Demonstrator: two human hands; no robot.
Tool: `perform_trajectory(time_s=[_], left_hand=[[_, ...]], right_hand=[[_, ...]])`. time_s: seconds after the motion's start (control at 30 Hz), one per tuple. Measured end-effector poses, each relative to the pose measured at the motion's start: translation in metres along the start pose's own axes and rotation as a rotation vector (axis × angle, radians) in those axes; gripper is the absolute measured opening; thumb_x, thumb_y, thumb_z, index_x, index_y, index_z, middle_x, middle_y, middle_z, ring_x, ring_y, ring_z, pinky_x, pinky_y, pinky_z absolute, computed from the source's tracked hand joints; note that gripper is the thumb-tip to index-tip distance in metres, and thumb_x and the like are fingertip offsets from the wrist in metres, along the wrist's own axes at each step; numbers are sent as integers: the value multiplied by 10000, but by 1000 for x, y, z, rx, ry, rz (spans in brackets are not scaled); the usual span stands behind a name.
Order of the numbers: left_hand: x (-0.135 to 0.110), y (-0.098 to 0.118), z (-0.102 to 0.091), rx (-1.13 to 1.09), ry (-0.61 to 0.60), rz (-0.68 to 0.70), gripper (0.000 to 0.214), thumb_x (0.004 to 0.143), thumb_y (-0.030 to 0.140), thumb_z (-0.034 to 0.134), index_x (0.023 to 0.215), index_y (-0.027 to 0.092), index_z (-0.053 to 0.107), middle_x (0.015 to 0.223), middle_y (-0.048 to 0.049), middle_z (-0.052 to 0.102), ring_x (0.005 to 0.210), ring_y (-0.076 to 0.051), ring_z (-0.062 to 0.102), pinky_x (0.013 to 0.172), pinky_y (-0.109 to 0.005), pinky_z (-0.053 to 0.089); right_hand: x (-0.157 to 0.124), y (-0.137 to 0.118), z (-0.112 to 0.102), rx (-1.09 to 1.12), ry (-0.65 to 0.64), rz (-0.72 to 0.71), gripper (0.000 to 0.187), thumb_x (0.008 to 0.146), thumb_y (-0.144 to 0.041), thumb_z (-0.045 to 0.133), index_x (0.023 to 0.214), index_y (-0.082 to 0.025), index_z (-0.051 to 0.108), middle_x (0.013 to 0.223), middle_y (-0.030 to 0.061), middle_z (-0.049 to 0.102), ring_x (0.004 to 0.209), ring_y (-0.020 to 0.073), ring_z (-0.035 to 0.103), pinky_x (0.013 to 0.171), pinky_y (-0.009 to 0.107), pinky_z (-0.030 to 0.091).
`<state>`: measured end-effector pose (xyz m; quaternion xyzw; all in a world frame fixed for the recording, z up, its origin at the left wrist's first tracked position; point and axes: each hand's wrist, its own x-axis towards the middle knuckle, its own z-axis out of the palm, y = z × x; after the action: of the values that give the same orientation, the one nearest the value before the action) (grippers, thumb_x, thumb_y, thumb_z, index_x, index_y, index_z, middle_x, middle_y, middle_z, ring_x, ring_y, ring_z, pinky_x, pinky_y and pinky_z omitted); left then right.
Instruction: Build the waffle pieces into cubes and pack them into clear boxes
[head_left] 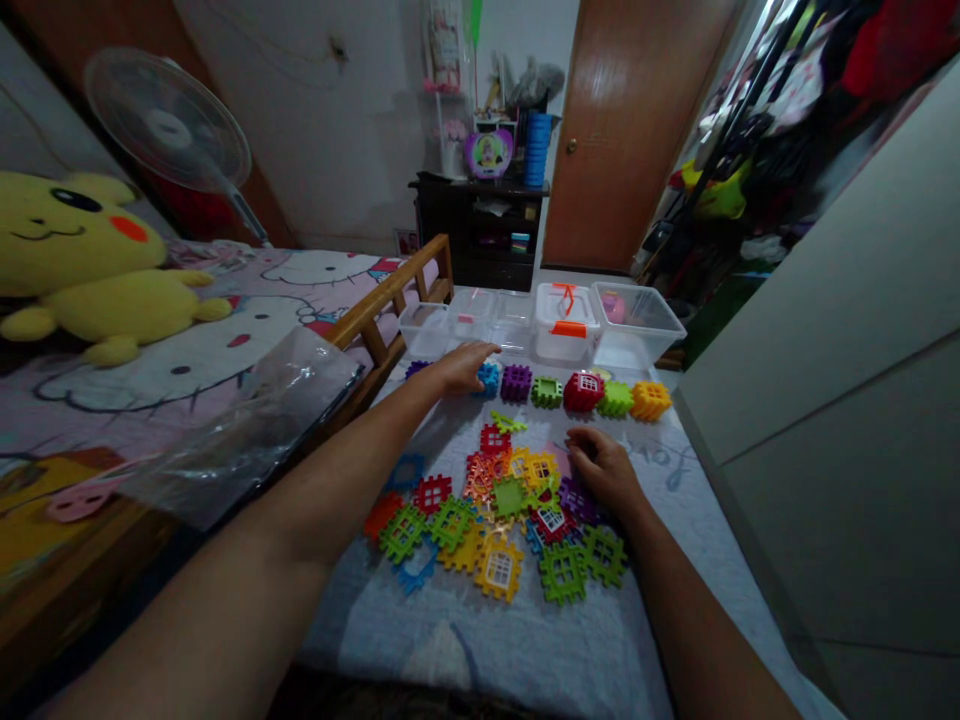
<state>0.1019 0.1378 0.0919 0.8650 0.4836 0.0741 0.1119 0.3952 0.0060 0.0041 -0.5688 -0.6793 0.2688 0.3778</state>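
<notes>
Lays the left hand (465, 368), fingers stretched out together, on the blue block cube (489, 380) at centre frame, and rests the right hand (604, 470), fingers curled, grip unclear, on the pile of interlocking tiles (495, 510) just below.

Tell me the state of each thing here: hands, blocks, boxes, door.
Left hand, stretched out, fingertips on the blue cube.
Right hand, curled on the loose tiles; grip unclear.
Row of cubes, assembled, lined up.
Loose tiles, flat, heaped.
White box, lid on.
Clear bin, open.
Door, shut.
</notes>
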Motion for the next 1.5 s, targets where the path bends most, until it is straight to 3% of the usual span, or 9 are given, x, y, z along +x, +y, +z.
perform_trajectory(time_s=[0.17,0.3,0.43,0.6,0.73,0.9,1.1,1.33,1.5], left_hand=[[-50,5,-15,-43,130,18,635,763,200,644,1371,156,469,1445,-129,507,1343,-255,458,1145,-386,324],[-110,-3,-17,-133,20,-89,485,810,263,592,1286,177,546,1315,-105,612,1204,-243,577,1047,-367,430],[-164,-11,-6,-200,-110,-202,483,791,316,592,1248,160,579,1225,-117,655,1056,-239,647,923,-341,509],[-195,-1,12,-211,-56,-250,440,787,283,591,1217,188,614,1246,-109,641,1088,-245,638,972,-362,497],[-179,23,25,-156,9,-179,372,812,201,571,1178,186,638,1254,-110,644,1192,-254,583,1076,-383,428],[-129,51,43,-139,38,-146,344,876,159,522,1204,154,625,1262,-135,642,1193,-256,577,1074,-395,426],[-85,66,62,-107,104,-111,455,817,123,588,1266,197,590,1312,-115,594,1220,-272,533,1079,-422,410],[-66,71,71,-169,29,-23,407,769,96,602,1164,179,647,1192,-104,642,1154,-259,586,1032,-381,449],[-68,73,68,-378,124,28,468,737,19,564,1172,178,632,1216,-84,638,1169,-206,590,1046,-345,450]], right_hand=[[0,0,0,-5,-8,3,309,781,-360,554,1009,-197,683,946,79,743,853,224,682,830,387,531],[1,-2,-1,-24,-3,0,304,778,-364,561,998,-198,690,946,76,741,837,218,674,821,379,530],[0,-3,-1,-21,-2,-3,300,774,-365,560,990,-202,691,922,68,741,817,213,672,801,370,531],[0,-4,-2,-23,4,-11,291,772,-362,563,981,-204,690,898,61,745,778,205,669,776,364,537],[1,-3,-2,-29,-11,-8,306,775,-364,559,1000,-201,684,917,65,749,812,211,682,796,369,536],[1,-1,-2,-16,-14,-9,321,791,-379,552,1017,-191,681,931,78,749,814,215,688,786,371,536],[2,1,-1,-12,-2,-11,305,792,-384,560,995,-199,694,907,66,749,807,215,687,782,370,539],[3,1,0,-11,-22,-10,305,791,-385,557,994,-196,684,888,67,740,797,214,682,763,357,543],[2,0,0,-25,-21,-19,305,784,-356,547,1003,-194,683,928,69,737,815,209,678,795,370,537]])
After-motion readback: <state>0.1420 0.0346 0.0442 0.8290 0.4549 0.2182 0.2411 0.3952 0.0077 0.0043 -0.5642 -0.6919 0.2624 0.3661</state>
